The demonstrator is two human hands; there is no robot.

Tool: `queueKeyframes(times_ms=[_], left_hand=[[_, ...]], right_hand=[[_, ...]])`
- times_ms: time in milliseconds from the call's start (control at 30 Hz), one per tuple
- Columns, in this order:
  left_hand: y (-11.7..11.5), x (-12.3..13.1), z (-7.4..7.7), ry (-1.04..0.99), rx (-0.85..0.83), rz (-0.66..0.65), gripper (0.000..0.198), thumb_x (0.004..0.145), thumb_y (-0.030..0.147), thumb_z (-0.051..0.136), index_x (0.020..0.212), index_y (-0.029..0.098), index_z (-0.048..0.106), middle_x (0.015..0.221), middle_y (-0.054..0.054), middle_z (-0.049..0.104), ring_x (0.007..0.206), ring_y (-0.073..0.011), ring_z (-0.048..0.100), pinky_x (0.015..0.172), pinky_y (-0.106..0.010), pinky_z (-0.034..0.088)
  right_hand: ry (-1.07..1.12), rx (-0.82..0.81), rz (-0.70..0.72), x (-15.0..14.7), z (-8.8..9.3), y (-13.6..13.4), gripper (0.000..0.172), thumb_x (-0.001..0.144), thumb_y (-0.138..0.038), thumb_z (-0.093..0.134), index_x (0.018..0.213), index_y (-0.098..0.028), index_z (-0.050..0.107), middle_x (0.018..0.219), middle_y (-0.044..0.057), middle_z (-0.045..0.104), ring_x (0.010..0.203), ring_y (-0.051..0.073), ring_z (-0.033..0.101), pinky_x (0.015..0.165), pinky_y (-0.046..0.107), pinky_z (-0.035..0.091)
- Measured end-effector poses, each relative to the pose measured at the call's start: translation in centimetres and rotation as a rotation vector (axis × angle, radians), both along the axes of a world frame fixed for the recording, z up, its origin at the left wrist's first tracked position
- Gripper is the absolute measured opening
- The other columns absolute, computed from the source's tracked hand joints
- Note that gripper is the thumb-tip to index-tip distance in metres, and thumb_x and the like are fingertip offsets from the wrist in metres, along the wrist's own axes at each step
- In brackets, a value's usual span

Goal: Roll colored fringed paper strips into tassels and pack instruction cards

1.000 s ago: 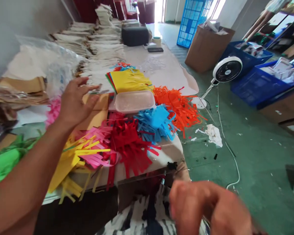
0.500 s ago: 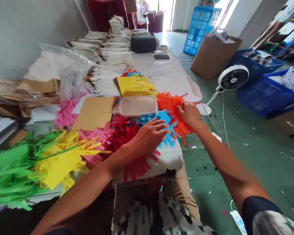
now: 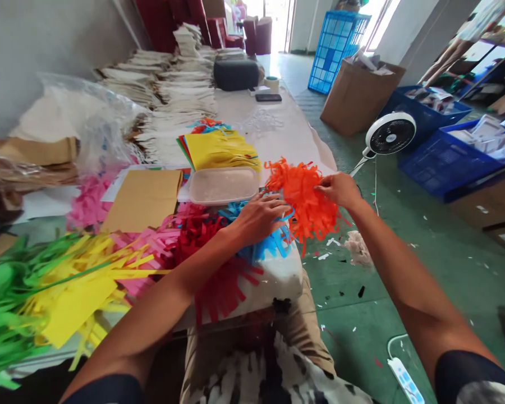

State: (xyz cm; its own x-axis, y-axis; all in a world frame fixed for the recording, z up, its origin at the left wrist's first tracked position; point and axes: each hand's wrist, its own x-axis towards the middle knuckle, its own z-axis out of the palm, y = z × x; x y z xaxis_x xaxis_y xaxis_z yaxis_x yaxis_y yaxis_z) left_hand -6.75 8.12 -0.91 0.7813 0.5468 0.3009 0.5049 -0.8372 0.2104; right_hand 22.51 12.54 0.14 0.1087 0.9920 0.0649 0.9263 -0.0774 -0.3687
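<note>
Orange fringed paper [image 3: 305, 196] spreads at the right edge of the table, some of its strips hanging over the side. My right hand [image 3: 341, 189] pinches its right edge between thumb and fingers. My left hand [image 3: 263, 216] lies palm down with its fingers extended over blue fringed paper [image 3: 273, 244], close to the orange strips. Dark red fringed paper [image 3: 223, 289] lies under and beside my left forearm. Further left are pink fringed paper [image 3: 141, 247], yellow fringed paper [image 3: 79, 300] and green fringed paper [image 3: 4, 303].
A clear plastic container [image 3: 223, 185] stands behind my left hand, near yellow fringed sheets [image 3: 221, 148]. A brown sheet [image 3: 143, 199] lies to its left. Stacks of pale fringed material [image 3: 185, 84] fill the table's back left. A white fan [image 3: 390, 134] stands right of the table.
My right hand has drawn the orange fringed paper slightly outward, and its flat middle shows more now. My left hand stays over the blue strips. The whole view has shifted a little.
</note>
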Motion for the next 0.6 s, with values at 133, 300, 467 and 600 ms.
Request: queueKeyframes(times_ms=[133,300,467,600], left_hand=[[0.3,0.9,-0.5,0.034,-0.012,0.068,0.022,0.103,0.032,0.064,0.116,0.018,0.076,0.118,-0.011,0.079,0.125,-0.0303,0.069,0.117,-0.055,0.048],[2.3,3.5,-0.7,-0.036,0.018,0.049,0.019,0.104,0.023,0.059,0.115,0.016,0.073,0.125,-0.011,0.076,0.133,-0.0263,0.063,0.12,-0.046,0.044],[4.0,5.6,-1.9,0.02,-0.008,0.082,0.022,0.105,0.024,0.054,0.109,0.013,0.072,0.112,-0.014,0.076,0.116,-0.0276,0.069,0.11,-0.045,0.047],[4.1,6.3,-2.5,0.014,-0.006,0.078,0.028,0.107,0.029,0.05,0.118,0.014,0.071,0.128,-0.015,0.073,0.126,-0.0274,0.065,0.113,-0.043,0.043]], right_hand=[[0.045,0.052,-0.019,1.6,0.0,-0.7,0.014,0.08,-0.024,0.068,0.079,-0.021,0.082,0.083,0.009,0.079,0.084,0.025,0.068,0.074,0.034,0.04],[0.302,0.098,-0.008,2.5,-0.1,-0.7,0.012,0.076,-0.031,0.07,0.072,-0.02,0.071,0.072,0.004,0.069,0.072,0.019,0.058,0.071,0.032,0.038],[0.731,0.07,-0.012,2.8,-0.8,-0.3,0.025,0.077,-0.044,0.062,0.069,-0.024,0.049,0.061,-0.002,0.052,0.054,0.014,0.045,0.057,0.028,0.037],[1.024,0.041,-0.028,2.0,-1.7,0.1,0.025,0.073,-0.047,0.062,0.076,-0.026,0.048,0.062,0.0,0.056,0.057,0.02,0.054,0.056,0.033,0.048]])
